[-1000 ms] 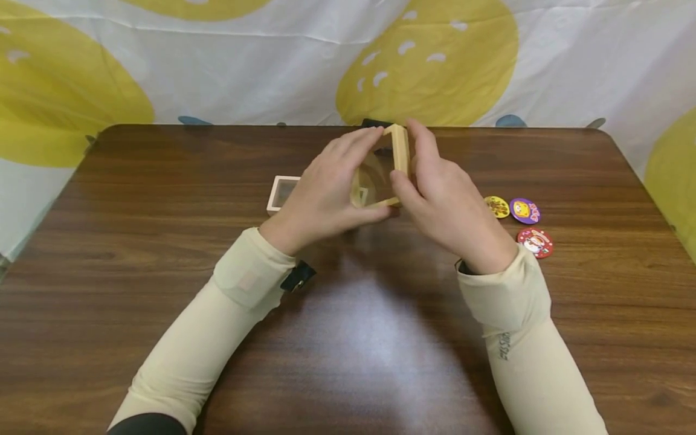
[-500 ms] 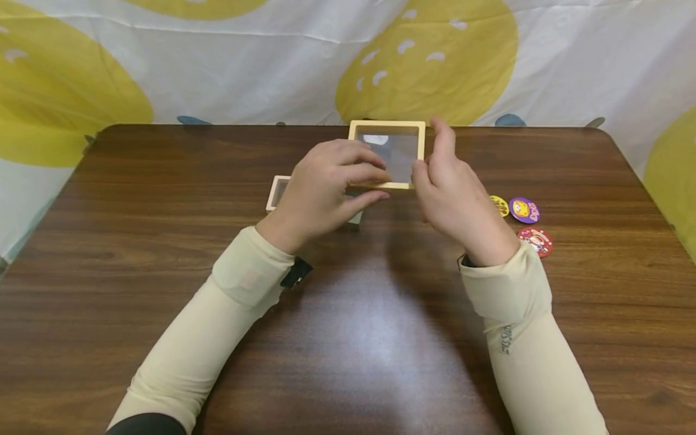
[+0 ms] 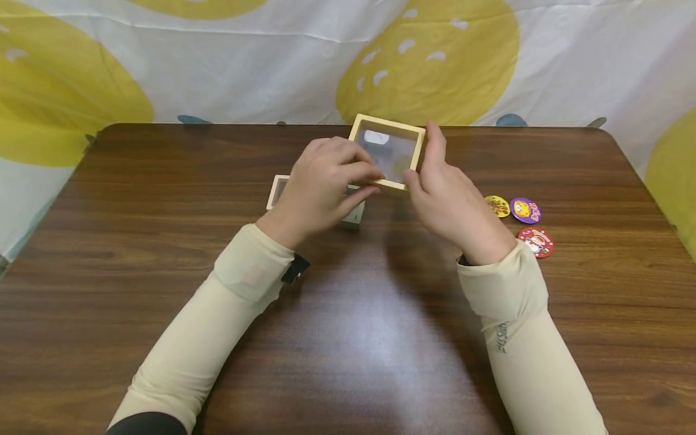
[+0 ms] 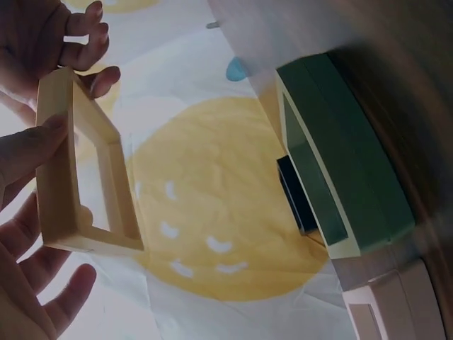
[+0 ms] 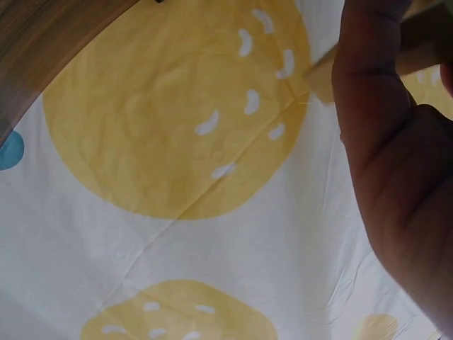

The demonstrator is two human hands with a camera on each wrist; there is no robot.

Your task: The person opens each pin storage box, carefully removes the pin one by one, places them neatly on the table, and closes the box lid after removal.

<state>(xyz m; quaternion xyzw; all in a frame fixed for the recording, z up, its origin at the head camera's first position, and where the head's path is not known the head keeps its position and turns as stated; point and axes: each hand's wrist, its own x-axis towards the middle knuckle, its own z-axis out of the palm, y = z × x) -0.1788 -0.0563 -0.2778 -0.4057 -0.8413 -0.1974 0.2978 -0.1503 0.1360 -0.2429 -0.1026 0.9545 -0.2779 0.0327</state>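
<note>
Both hands hold a yellow square frame [image 3: 391, 124] with a clear pane, raised above the far part of the table. The left hand [image 3: 323, 187] pinches its lower left edge between thumb and fingers. On the right edge is the right hand [image 3: 454, 199], thumb in front and index finger along the side. In the left wrist view the yellow frame [image 4: 56, 212] shows its thick side, and a green box [image 4: 354, 156] stands on the table beyond. The right wrist view shows only a blurred frame corner [image 5: 322, 78] behind the right hand [image 5: 396, 170].
Partly behind the left hand sit the green box [image 3: 354, 215] and a pale pink box [image 3: 273, 192]. A small black object [image 4: 296, 195] lies beside the green box. To the right are round badges: yellow [image 3: 497, 206], purple [image 3: 525, 210] and red [image 3: 536, 241]. A patterned curtain [image 3: 244, 66] hangs behind the table.
The yellow frame has turned from nearly edge-on to facing the head camera, then tilted slightly clockwise. The left fingers have gone from spread around it to pinching its lower edge.
</note>
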